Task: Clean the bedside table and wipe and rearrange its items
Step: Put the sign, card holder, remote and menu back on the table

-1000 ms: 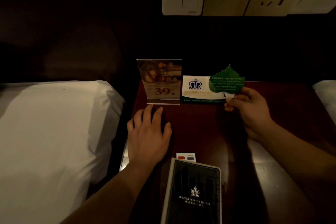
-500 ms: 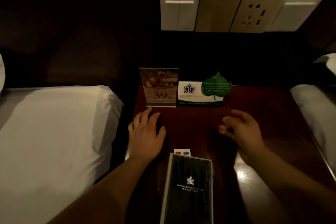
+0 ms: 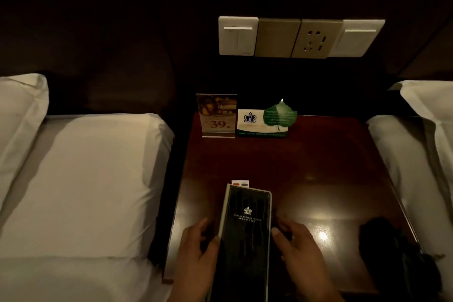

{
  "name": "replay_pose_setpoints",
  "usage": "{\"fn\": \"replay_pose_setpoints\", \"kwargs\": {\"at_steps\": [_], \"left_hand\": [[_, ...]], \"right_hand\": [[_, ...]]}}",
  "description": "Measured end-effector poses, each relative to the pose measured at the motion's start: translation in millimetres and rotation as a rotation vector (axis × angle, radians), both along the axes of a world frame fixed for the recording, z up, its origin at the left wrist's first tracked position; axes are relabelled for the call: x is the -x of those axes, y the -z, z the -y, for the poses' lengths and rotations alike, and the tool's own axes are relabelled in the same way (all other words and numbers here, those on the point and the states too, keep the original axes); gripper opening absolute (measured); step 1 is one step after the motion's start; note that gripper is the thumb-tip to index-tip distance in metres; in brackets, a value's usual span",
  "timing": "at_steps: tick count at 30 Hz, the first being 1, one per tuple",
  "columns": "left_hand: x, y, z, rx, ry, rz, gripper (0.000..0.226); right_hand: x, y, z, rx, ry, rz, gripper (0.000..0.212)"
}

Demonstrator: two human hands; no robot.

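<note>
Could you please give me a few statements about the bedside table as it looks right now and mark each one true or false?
1. Both hands sit at the long edges of the black folder. True: the left hand is at its left edge, the right hand at its right edge.
2. The green leaf card is held in the right hand. False: it leans against the white crown card at the back.
3. The "39" sign stands left of the white crown card. True.
4. The black folder lies at the back by the wall. False: it lies at the near edge of the table.
</note>
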State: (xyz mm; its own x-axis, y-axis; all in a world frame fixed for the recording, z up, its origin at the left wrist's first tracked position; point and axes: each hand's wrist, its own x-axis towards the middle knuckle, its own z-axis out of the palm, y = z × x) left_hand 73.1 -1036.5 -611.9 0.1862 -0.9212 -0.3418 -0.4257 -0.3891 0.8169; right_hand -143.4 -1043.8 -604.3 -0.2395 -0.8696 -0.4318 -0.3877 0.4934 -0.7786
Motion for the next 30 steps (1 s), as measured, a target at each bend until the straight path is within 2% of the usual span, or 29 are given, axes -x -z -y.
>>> {"fn": "replay_pose_setpoints", "kwargs": {"at_steps": [3, 5, 10, 17, 22, 26, 28, 30], "left_hand": [[21.0, -0.3, -24.0, -0.028, 0.081, 0.085, 0.058], [28.0, -7.7, -32.4, -0.042, 0.036, 0.063, 0.061], [17.4, -9.6, -32.4, -0.035, -0.112, -0.072, 0.038], [7.3, -0.4, -25.4, -0.031, -0.130, -0.074, 0.049], [0.4, 7.4, -28.6, -0.070, -0.120, -0.107, 0.075], [-7.8, 7.0, -26.5, -0.071, -0.136, -0.237, 0.069], [-6.7, 6.8, -20.6, -0.058, -0.122, -0.229, 0.060], [-4.0, 5.8, -14.6, -0.048, -0.098, -0.179, 0.063]], "right_hand": [[-18.4, -0.1, -6.7, 0.024, -0.131, -0.047, 0.029], [-31.2, -0.6, -7.8, 0.046, -0.196, -0.078, 0.032], [-49.0, 2.8, -3.7, 0.035, -0.282, -0.089, 0.041], [-66.1, 7.9, 5.2, 0.132, -0.250, -0.155, 0.039], [-59.9, 12.0, -3.5, 0.135, -0.262, -0.160, 0.038], [-62.4, 14.9, -12.0, 0.091, -0.212, -0.181, 0.042], [-68.6, 15.0, -12.2, 0.082, -0.190, -0.191, 0.046], [-72.8, 14.0, -9.8, 0.092, -0.191, -0.207, 0.047]]}}
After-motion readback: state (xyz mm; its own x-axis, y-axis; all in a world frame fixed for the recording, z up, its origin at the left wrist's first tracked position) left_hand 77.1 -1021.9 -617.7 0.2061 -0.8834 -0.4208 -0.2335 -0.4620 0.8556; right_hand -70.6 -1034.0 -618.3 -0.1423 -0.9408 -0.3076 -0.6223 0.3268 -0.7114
